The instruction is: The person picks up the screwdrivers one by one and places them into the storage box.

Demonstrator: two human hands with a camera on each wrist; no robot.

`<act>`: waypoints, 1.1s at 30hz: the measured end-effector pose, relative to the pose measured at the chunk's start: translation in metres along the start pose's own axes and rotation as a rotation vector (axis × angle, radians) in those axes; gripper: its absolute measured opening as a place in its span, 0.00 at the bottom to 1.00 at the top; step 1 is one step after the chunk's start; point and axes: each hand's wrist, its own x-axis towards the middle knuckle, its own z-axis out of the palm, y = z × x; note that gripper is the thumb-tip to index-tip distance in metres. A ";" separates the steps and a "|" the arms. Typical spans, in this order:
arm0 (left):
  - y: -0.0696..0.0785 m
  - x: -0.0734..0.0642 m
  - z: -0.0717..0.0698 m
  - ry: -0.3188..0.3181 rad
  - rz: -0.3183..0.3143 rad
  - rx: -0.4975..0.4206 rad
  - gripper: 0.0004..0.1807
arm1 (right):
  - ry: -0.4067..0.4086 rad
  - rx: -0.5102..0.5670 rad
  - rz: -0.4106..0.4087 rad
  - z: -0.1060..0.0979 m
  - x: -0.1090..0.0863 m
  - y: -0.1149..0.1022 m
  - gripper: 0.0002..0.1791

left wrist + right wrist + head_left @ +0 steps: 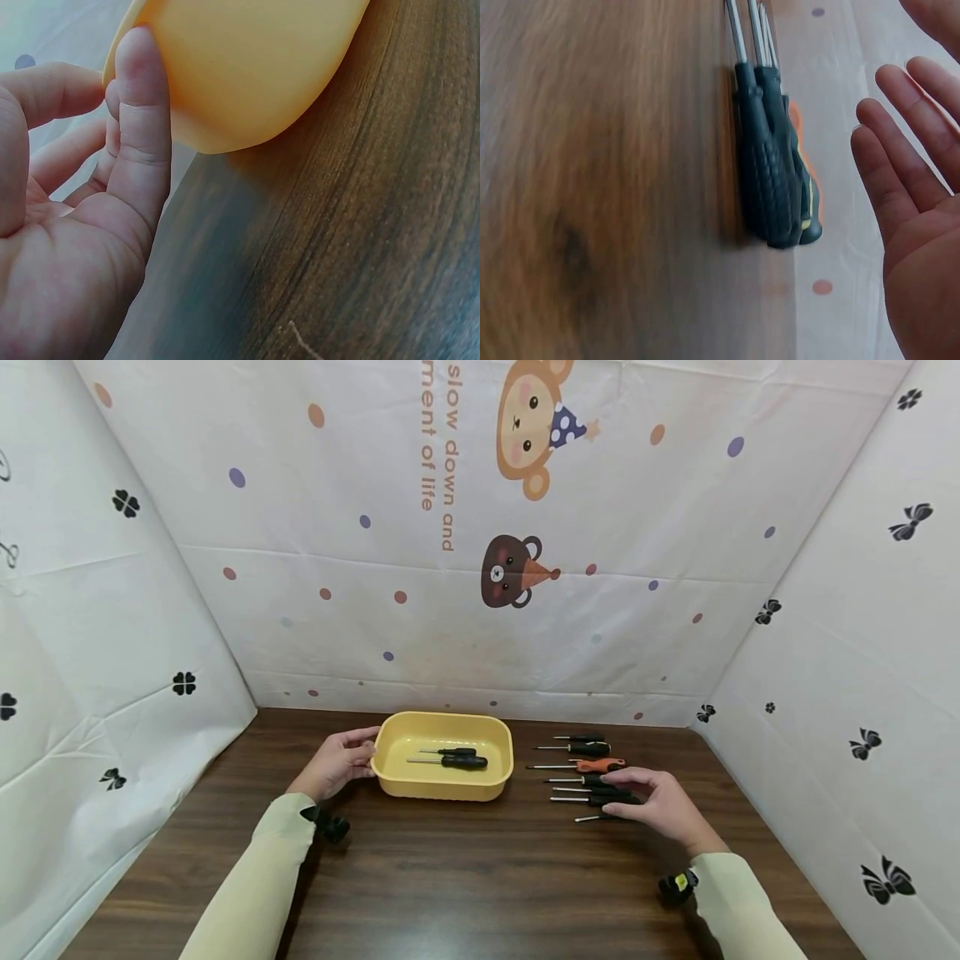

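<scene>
At the left end of a yellow plastic tray (442, 791), my left hand (341, 764) holds the rim between its fingers; in the left wrist view a straight finger lies along the outer wall (240, 90). Two black-handled screwdrivers (467, 762) lie in the tray, shafts to the left. My right hand (660, 806) hovers over the handles of a row of screwdrivers on the right, fingers spread and holding nothing. In the right wrist view its fingers stand apart from the black handles (761, 161). One screwdriver has an orange handle (600, 765); the hand partly hides the nearest ones.
A black-and-yellow screwdriver (592, 748) and a smaller black one (588, 737) lie at the far end of the row. The brown wood-grain table (465, 877) meets white patterned cloth walls (420, 635) at the back and both sides.
</scene>
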 end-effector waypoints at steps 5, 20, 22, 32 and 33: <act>0.000 -0.001 0.000 -0.003 0.000 -0.012 0.31 | -0.003 0.040 0.011 -0.005 -0.007 0.009 0.27; 0.001 -0.001 0.002 -0.005 0.004 -0.032 0.32 | 0.010 -0.145 0.033 -0.014 -0.013 0.021 0.22; 0.001 -0.001 0.002 -0.004 0.004 -0.031 0.32 | 0.012 -0.169 0.039 -0.014 -0.013 0.022 0.21; 0.000 0.000 0.000 -0.007 0.003 -0.036 0.32 | -0.003 -0.294 0.063 -0.014 -0.015 0.024 0.15; 0.001 0.000 0.000 -0.006 0.002 -0.035 0.32 | -0.006 -0.299 0.064 -0.014 -0.015 0.024 0.15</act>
